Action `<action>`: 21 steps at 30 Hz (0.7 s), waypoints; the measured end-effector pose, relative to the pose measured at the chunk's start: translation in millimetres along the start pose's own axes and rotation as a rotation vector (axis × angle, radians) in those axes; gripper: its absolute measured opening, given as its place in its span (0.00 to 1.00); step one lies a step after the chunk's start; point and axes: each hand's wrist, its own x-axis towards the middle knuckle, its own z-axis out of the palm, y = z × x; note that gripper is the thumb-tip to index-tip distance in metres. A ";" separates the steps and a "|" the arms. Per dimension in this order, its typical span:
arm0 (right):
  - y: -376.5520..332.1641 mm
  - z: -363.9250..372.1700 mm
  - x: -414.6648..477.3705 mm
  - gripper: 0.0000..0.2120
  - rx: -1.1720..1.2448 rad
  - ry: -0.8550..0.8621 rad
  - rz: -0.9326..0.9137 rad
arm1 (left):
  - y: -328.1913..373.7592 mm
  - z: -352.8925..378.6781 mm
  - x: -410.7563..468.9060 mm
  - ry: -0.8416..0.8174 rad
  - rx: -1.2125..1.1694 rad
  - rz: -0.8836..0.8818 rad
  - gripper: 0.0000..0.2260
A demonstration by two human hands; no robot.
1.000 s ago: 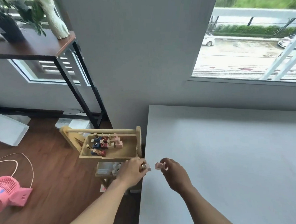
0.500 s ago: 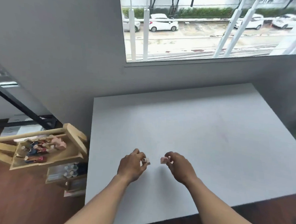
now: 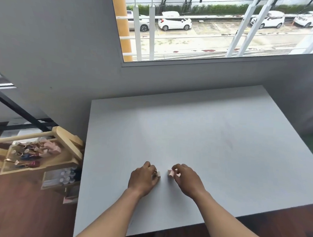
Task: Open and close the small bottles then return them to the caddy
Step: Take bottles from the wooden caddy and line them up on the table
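My left hand (image 3: 143, 179) is closed around a small pale pink bottle (image 3: 157, 174), low over the white table (image 3: 196, 142). My right hand (image 3: 186, 178) grips a second small pink bottle (image 3: 171, 173) a short gap to the right. Only the inner ends of both bottles show past my fingers. The wooden caddy (image 3: 71, 149) stands on the floor left of the table. Its top tray holds several small bottles (image 3: 29, 154) in pink, blue and dark red.
A lower shelf of the caddy carries small white-capped jars (image 3: 67, 175). A black metal shelf frame (image 3: 20, 110) leans behind the caddy. The grey wall and a window (image 3: 212, 30) run behind the table. Dark wooden floor (image 3: 18, 210) lies to the left.
The view has swung right from the caddy to the table. Both hands, each holding a bottle, have moved from the table's left edge toward its front middle and lowered slightly.
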 end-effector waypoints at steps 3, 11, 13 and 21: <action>1.1 3.9 -2.1 0.12 0.007 -0.012 0.007 | -1.5 3.3 -5.7 -0.005 0.016 -0.007 0.10; -1.7 8.0 -1.6 0.12 0.046 -0.004 0.013 | -4.3 5.6 -9.7 0.002 -0.021 -0.034 0.10; -2.1 9.5 -2.1 0.13 0.055 -0.010 0.013 | -4.8 5.7 -10.3 -0.001 -0.037 -0.042 0.11; 3.3 12.8 -12.2 0.22 0.108 -0.082 0.064 | -11.1 2.8 -14.9 -0.090 -0.044 -0.104 0.18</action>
